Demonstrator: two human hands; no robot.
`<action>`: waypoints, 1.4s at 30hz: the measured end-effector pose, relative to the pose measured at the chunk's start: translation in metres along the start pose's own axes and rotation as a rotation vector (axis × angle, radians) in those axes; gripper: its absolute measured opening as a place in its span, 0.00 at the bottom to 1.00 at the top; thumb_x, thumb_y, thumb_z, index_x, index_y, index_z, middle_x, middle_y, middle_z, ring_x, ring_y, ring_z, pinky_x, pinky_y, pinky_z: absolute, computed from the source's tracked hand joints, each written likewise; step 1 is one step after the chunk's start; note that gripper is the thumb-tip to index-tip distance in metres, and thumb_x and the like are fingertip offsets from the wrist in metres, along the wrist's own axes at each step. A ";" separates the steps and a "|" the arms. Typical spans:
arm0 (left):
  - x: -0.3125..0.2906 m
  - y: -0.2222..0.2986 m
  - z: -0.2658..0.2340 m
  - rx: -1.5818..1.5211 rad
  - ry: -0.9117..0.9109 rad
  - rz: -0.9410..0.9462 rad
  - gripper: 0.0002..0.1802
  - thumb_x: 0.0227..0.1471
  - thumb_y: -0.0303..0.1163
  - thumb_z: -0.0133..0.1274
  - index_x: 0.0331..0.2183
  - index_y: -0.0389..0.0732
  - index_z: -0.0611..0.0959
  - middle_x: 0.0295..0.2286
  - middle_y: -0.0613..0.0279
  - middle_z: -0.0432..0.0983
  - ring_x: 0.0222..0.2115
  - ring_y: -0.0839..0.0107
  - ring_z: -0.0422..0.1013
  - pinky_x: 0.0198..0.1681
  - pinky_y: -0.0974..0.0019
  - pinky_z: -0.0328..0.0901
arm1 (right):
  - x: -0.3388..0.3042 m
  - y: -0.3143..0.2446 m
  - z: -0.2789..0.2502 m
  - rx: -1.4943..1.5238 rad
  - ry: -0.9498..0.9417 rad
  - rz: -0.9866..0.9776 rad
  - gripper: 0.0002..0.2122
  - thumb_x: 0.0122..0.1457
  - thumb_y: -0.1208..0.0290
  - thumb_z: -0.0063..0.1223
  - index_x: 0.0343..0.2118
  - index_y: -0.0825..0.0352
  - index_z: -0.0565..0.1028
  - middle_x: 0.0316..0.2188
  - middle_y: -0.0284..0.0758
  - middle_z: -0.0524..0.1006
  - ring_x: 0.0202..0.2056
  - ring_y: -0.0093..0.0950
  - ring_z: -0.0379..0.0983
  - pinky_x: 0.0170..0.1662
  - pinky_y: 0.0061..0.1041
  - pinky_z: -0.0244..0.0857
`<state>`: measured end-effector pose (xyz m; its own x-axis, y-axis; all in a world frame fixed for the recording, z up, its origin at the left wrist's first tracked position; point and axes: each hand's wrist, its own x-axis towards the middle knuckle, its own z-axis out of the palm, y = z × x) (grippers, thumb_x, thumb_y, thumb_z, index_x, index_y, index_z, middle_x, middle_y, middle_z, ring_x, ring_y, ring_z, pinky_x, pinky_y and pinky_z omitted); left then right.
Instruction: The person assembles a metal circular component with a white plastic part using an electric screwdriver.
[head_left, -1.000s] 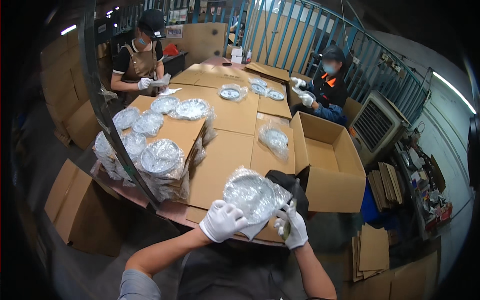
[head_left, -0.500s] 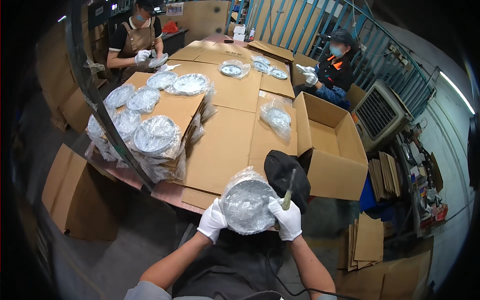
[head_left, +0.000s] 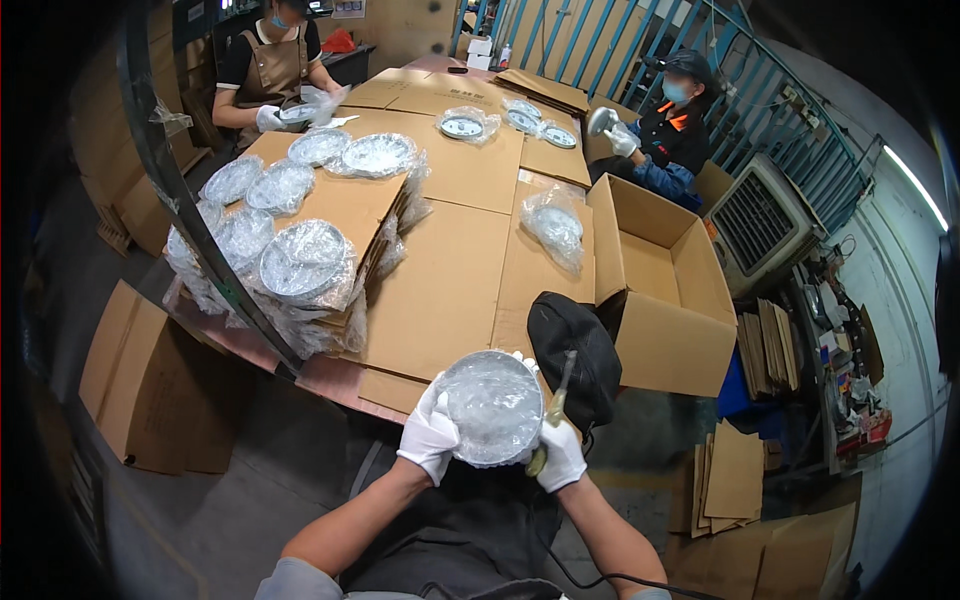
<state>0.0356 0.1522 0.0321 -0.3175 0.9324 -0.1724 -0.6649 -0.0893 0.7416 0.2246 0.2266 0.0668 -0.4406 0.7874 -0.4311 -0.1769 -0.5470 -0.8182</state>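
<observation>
Between my gloved hands, over the near table edge, is a round grey metal disc wrapped in clear plastic. My left hand grips its left rim, with the thumb on the front. My right hand is closed around the greenish handle of what looks like a soldering iron, its thin metal shaft pointing up. The same hand is against the disc's right edge; its fingers behind the disc are partly hidden. A dark cord runs below that hand. A black cloth-like bundle lies just beyond it.
Wrapped discs lie on a cardboard stack at left, behind a dark metal post. Another wrapped piece lies ahead, beside an open carton at right. Two co-workers across the table, at left and right, handle discs.
The disc has tilted to face me more, and its plastic sits tighter around the top. My right hand has shifted slightly down and left. The right co-worker now holds up a disc.
</observation>
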 end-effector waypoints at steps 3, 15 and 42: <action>0.000 -0.003 0.006 -0.118 -0.018 0.037 0.36 0.52 0.12 0.43 0.62 0.41 0.61 0.46 0.63 0.70 0.40 0.78 0.68 0.41 0.76 0.65 | 0.002 0.027 0.006 0.001 0.061 0.090 0.11 0.60 0.62 0.53 0.33 0.67 0.76 0.22 0.33 0.75 0.19 0.24 0.71 0.21 0.23 0.62; -0.001 0.005 0.008 0.315 0.002 -0.068 0.14 0.64 0.31 0.43 0.47 0.36 0.77 0.33 0.67 0.76 0.32 0.82 0.66 0.35 0.74 0.64 | -0.007 0.039 -0.021 -0.242 -0.189 0.618 0.10 0.62 0.66 0.48 0.41 0.65 0.74 0.23 0.36 0.78 0.16 0.22 0.72 0.16 0.17 0.62; 0.000 0.014 0.004 0.762 0.101 -0.278 0.12 0.60 0.35 0.48 0.37 0.35 0.79 0.24 0.67 0.75 0.25 0.74 0.69 0.31 0.68 0.66 | -0.013 -0.013 0.006 -0.398 0.118 -0.336 0.17 0.57 0.68 0.59 0.46 0.74 0.75 0.28 0.29 0.78 0.28 0.15 0.72 0.30 0.17 0.66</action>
<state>0.0296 0.1522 0.0448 -0.2924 0.8460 -0.4459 -0.0981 0.4372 0.8940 0.2272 0.2217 0.0855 -0.3115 0.9396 -0.1418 0.0661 -0.1275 -0.9896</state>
